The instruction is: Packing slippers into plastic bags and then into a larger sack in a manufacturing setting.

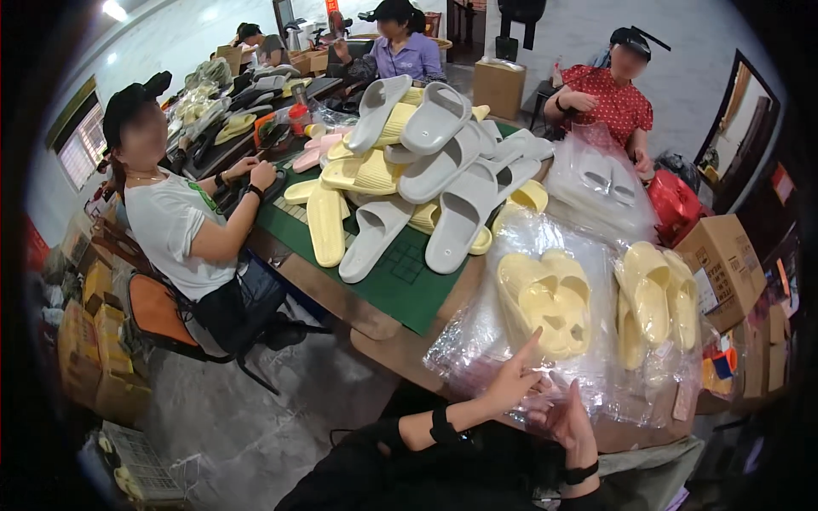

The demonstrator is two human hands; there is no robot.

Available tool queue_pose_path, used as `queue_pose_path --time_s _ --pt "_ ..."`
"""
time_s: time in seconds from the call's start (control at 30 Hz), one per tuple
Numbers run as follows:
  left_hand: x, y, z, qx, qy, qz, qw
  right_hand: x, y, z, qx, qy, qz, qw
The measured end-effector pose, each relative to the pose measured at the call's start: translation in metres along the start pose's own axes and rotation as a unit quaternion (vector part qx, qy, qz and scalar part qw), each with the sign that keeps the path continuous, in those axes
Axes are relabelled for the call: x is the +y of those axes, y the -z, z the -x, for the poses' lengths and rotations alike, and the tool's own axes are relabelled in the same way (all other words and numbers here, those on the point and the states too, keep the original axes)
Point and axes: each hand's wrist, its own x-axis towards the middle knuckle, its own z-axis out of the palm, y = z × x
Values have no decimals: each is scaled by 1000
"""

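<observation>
A pair of yellow slippers (558, 294) lies inside a clear plastic bag (477, 328) at the near right of the table. My left hand (515, 381) is over the bag's near edge, its index finger stretched toward the slippers. Close beside it on the right, my right hand (573, 426) is raised at the same edge with its fingers apart. Both hands look open; whether their fingertips touch the film is hard to tell. Right of this bag, more yellow slippers (652, 289) lie bagged in clear plastic.
Grey slides (464, 217) and yellow slides (325, 226) are heaped on a green mat (400, 294). Beyond my bags lies a bagged grey pair (609, 179). Co-workers sit left and across the table. A cardboard box (722, 268) and a red bag (675, 204) stand at right.
</observation>
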Motion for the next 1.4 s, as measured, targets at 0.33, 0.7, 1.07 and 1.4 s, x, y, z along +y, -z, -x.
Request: queue_pose_path --time_s 0.33,0.7,1.07,1.4 --pt "-24 -10 26 -68 -10 -53 996 -24 -8 -34 107 141 -18 984" --pt "-29 13 -9 5 -154 -320 935 -132 -19 -9 185 412 -54 891" --pt "-66 42 -13 43 -101 -464 879 -216 82 -54 135 393 -335 845" --pt "-66 43 -20 22 -134 -516 845 -168 55 -50 85 462 -404 785"
